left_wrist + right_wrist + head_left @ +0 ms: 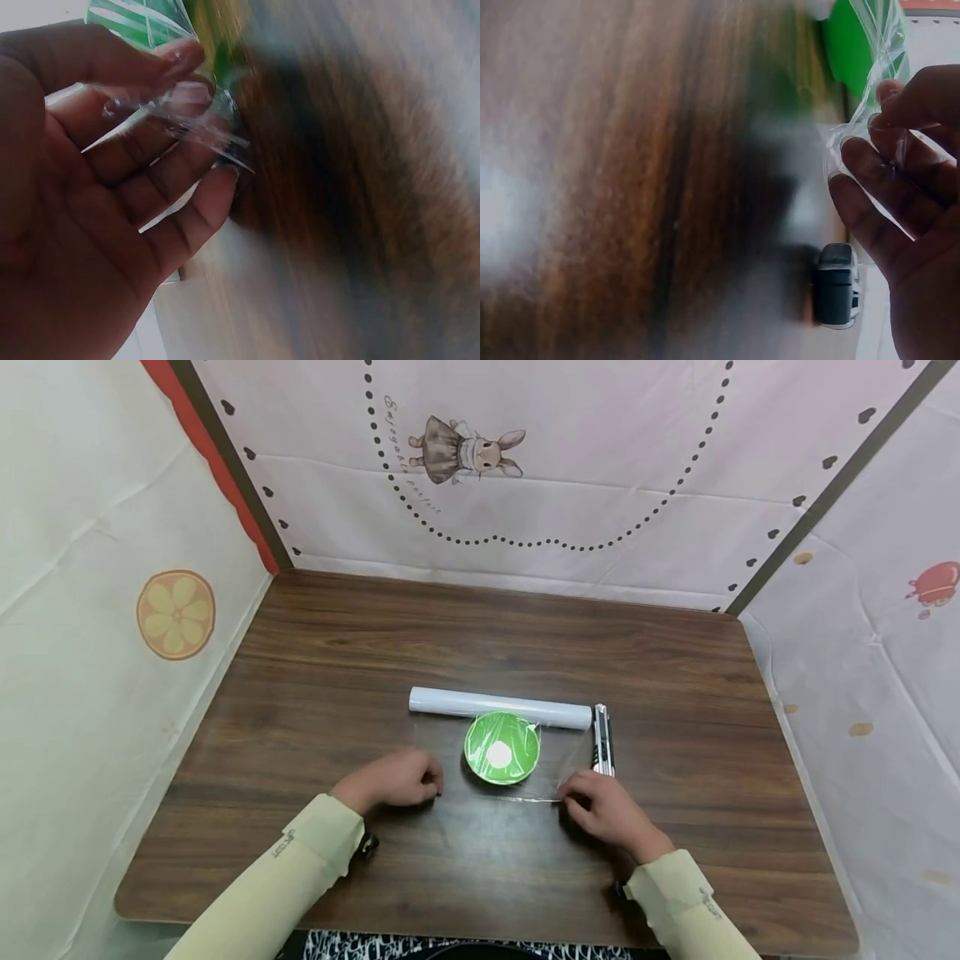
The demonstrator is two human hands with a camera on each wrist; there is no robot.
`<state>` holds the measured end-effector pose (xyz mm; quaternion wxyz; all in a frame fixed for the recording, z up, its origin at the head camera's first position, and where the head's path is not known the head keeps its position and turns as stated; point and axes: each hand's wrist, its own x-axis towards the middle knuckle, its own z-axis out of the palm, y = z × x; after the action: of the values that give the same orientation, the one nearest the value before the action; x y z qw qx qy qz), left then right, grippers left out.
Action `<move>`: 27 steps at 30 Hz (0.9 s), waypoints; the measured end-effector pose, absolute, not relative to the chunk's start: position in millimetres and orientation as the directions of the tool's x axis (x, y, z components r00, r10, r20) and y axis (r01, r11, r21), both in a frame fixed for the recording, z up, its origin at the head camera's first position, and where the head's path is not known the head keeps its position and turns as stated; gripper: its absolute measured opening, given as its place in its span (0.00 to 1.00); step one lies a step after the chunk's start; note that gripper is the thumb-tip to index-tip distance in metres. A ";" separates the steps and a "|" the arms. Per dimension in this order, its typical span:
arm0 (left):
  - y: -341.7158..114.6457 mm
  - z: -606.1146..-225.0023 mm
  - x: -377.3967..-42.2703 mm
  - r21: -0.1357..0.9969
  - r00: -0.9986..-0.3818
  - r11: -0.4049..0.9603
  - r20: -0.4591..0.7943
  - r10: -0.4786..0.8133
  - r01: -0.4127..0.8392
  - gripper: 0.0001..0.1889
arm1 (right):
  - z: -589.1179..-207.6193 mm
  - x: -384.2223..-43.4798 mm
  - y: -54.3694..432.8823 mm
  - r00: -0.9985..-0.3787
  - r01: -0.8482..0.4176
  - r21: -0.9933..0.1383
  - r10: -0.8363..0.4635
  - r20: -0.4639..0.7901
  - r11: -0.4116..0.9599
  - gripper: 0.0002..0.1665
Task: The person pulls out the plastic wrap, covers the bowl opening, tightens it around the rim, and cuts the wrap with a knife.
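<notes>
A green bowl (489, 731) with a round white patch in its middle stands near the table's centre. Clear cling film (558, 760) stretches over it from a white roll (500, 707) lying just behind. My left hand (401, 779), to the left of the bowl, pinches one corner of the film; crumpled film (199, 127) runs between thumb and fingers in the left wrist view. At the front right, my right hand (609, 810) pinches the opposite corner, and gathered film (877, 75) shows at its fingertips. The film's front edge runs between both hands.
A black and silver utility knife (602, 742) lies right of the roll, just beyond my right hand. The brown wooden table (480, 635) is bordered by printed white cloth walls (570, 502) at the back and both sides.
</notes>
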<state>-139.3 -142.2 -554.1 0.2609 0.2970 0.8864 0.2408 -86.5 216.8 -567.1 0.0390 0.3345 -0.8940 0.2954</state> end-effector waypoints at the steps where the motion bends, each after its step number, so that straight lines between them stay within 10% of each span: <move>1: -141.0 -553.5 -141.0 0.578 -0.687 0.715 -0.332 0.646 0.393 0.10 | -567.3 -87.6 216.3 -0.773 -0.620 -0.497 -0.579 0.259 0.606 0.06; 13: -127.9 -553.8 -161.2 0.549 -0.719 0.749 -0.341 0.606 0.371 0.24 | -568.4 -111.1 204.1 -0.782 -0.607 -0.423 -0.600 0.168 0.673 0.05; 27: -127.1 -568.3 -169.9 0.515 -0.754 0.710 -0.172 0.635 0.480 0.13 | -572.2 -121.7 192.1 -0.820 -0.557 -0.405 -0.557 0.132 0.725 0.05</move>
<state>-169.9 -127.1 -568.3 0.1707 0.3068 0.9087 0.2258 -121.7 192.1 -572.2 0.0006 0.2999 -0.9286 0.2184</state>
